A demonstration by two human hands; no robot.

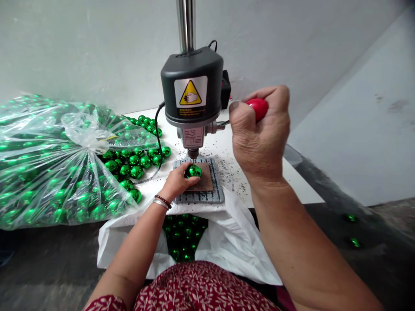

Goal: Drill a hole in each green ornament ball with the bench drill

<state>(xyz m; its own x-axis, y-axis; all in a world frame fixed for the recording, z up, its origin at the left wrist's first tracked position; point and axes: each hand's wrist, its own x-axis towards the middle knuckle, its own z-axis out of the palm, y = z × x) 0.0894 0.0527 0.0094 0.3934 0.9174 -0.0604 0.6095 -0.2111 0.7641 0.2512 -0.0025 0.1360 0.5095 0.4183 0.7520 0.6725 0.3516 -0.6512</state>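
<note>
A shiny green ball (195, 172) rests on a brown board (206, 183) under the bit of a black-headed drill press (191, 71). Thumb and fingers of my left hand (180, 179) are closed around the ball's left side. The thin bit (193, 161) comes down at the top of the ball; whether it has gone in I cannot tell. Up at the right, my right hand (264, 134) is wrapped around the red knob (258, 109) of the press's feed lever. The board lies on the slotted grey base plate (218, 194).
A tied clear plastic bag (87, 142) full of green balls fills the left, with loose balls (134, 160) beside it. Dark shavings (238, 177) litter the white table (301, 190). An open white sack (233, 242) with green balls hangs in front. A black cable (158, 116) curves left of the press.
</note>
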